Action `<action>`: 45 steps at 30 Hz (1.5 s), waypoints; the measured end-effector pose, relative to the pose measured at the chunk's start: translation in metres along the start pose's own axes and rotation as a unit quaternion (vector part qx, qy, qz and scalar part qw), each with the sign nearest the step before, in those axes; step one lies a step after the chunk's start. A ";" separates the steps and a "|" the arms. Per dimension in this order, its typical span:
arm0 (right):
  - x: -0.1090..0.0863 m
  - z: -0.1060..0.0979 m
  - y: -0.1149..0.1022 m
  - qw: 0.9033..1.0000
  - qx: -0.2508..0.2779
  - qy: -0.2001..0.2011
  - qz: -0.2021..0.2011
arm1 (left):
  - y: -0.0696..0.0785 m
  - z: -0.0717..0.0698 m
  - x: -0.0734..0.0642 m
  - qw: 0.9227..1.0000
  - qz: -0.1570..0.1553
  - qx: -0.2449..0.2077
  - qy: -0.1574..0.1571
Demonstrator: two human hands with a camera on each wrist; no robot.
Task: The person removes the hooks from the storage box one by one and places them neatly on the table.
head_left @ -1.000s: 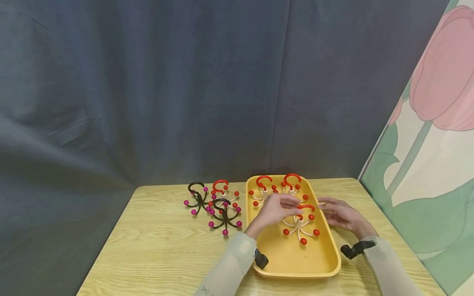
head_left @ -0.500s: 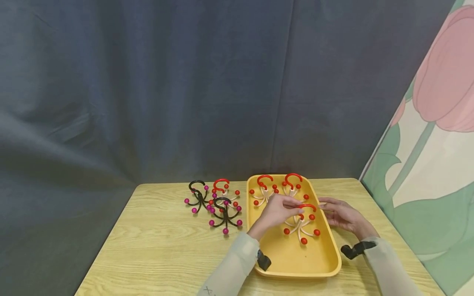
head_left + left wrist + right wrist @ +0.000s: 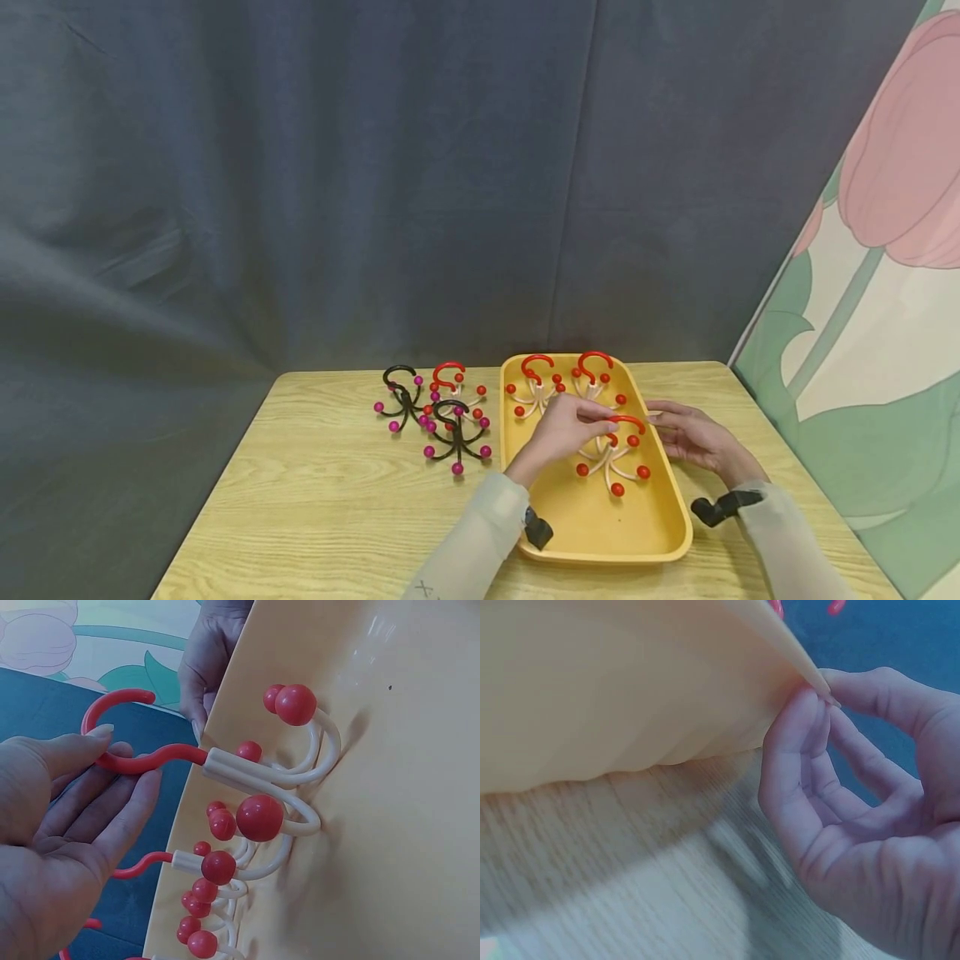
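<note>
My left hand [image 3: 561,429] is over the yellow tray [image 3: 600,557] and pinches the red top hook of a multi-armed hanging hook [image 3: 240,769]. That hanging hook stands upright in the tray on white curved arms tipped with red balls. On the tray's right side, my right hand [image 3: 693,437] pinches the rim [image 3: 826,688] between thumb and fingers. Two more red-and-white hanging hooks stand at the far end of the tray, one at the left [image 3: 538,390] and one at the right [image 3: 592,383].
Left of the tray on the wooden table [image 3: 322,475] stand two black hanging hooks with magenta balls, a rear one [image 3: 406,402] and a front one [image 3: 458,440]. A red-and-white one [image 3: 450,375] is partly behind them. A dark curtain [image 3: 420,183] hangs behind the table.
My left hand's fingertips have come onto the red top hook of the front hanging hook, which has shifted very slightly. My right hand has stayed at the tray rim.
</note>
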State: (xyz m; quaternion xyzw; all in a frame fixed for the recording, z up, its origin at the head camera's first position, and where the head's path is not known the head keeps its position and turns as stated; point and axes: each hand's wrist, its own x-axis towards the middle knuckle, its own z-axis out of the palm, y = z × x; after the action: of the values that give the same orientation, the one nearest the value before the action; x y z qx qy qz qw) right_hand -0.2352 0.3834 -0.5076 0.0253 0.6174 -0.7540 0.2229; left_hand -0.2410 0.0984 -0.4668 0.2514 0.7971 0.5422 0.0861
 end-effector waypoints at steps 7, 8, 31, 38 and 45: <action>-0.001 0.001 0.000 1.000 0.005 -0.003 -0.002 | 0.002 0.001 0.000 1.000 0.006 0.005 0.006; -0.001 0.001 0.000 1.000 0.004 -0.004 -0.002 | 0.002 0.001 0.000 1.000 0.006 0.005 0.006; 0.000 0.006 0.006 1.000 -0.010 0.009 0.006 | 0.024 -0.020 -0.015 0.998 0.048 0.041 0.000; 0.002 0.007 0.006 1.000 -0.007 0.017 0.009 | 0.041 -0.038 -0.024 0.996 0.074 0.044 0.001; 0.002 0.003 0.004 1.000 -0.004 0.017 0.006 | 0.050 -0.055 -0.032 0.995 0.093 0.033 0.005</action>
State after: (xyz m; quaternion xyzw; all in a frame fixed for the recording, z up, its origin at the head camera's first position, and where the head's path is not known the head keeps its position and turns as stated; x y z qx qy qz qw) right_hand -0.2352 0.3796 -0.5111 0.0408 0.6236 -0.7499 0.2171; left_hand -0.2210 0.0518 -0.4036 0.3245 0.7881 0.5226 0.0231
